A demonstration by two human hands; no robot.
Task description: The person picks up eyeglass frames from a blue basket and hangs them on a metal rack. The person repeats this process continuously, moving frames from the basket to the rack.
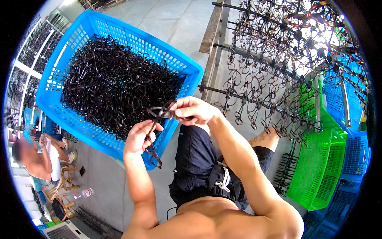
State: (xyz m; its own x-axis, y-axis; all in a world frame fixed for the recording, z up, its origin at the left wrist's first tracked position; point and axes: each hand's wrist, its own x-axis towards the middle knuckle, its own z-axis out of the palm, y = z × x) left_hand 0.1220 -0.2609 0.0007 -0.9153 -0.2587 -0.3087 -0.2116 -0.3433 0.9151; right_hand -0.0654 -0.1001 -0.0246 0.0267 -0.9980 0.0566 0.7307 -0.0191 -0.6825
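Note:
My left hand [138, 137] is closed on a dark eyeglass frame [153, 154] that hangs below its fingers. Pinched in my right hand [195, 110] is another dark eyeglass frame [161, 112], its rims pointing toward the left hand. The two frames come close together between my hands; I cannot tell whether they touch. Both hands are over the near right edge of a large blue plastic basket [186, 63]. A deep heap of glossy dark eyeglass frames [115, 85] fills much of the basket.
At right, a rack [264, 59] carries rows of hanging eyeglass frames on bars. Green crates [318, 167] and blue crates [354, 155] stand beyond it. Another person [43, 157] sits at far left near wooden stools [65, 179]. A clear bottle [84, 193] lies on the floor.

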